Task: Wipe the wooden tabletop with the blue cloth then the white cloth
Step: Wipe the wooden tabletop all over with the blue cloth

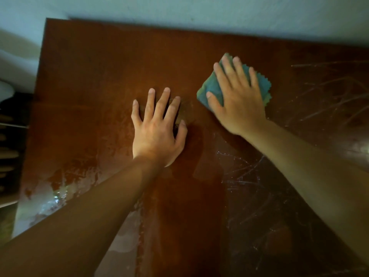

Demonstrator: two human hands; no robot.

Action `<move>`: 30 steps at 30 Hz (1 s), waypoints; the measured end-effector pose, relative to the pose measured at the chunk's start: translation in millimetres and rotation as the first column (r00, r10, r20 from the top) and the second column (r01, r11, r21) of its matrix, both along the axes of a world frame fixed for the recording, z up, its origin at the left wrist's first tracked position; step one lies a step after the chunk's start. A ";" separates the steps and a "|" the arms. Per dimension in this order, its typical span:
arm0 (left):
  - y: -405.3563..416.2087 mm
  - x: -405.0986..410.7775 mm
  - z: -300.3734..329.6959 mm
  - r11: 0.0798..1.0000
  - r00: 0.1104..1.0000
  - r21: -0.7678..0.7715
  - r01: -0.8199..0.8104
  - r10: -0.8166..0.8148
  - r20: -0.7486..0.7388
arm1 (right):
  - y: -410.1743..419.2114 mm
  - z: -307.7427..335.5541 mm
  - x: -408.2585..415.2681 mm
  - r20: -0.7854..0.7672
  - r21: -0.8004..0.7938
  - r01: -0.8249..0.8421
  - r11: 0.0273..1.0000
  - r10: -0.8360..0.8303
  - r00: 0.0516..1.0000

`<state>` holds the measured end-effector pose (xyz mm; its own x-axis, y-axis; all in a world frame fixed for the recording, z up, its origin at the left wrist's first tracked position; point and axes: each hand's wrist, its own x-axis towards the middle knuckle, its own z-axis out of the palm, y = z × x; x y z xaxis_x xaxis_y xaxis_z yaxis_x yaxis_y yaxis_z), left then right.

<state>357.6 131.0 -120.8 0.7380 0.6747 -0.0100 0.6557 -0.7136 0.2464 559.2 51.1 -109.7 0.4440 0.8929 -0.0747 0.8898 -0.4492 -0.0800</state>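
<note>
The wooden tabletop point(95, 80) is dark reddish brown and fills most of the view. A folded blue cloth point(211, 86) with a zigzag edge lies on it right of centre. My right hand point(237, 96) presses flat on the cloth with straight, spread fingers; the hand and cloth look motion-blurred. My left hand point(157, 128) rests flat on the bare wood at the centre, fingers spread, holding nothing. No white cloth is in view.
Pale scratch marks point(327, 92) cross the right half of the top, and worn, shiny patches point(60, 192) show near the front left. A pale wall point(199, 15) runs along the table's far edge. Dark objects point(12, 136) lie beyond the left edge.
</note>
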 end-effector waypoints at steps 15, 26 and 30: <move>0.0 -0.6 2.8 1.000 1.000 -0.014 0.008 -0.008 -0.025 | -31.7 -5.1 -37.8 -0.006 -0.042 -0.223 0.974 0.223 0.975; 0.2 -0.8 4.1 0.999 1.000 -0.040 0.004 -0.005 -0.022 | -76.0 1.3 -87.7 -0.081 -0.071 -0.196 0.978 0.190 0.978; 0.2 -0.7 4.9 0.999 1.000 -0.038 0.003 -0.003 -0.006 | -99.1 -1.9 -97.2 -0.045 -0.052 -0.221 0.974 0.219 0.975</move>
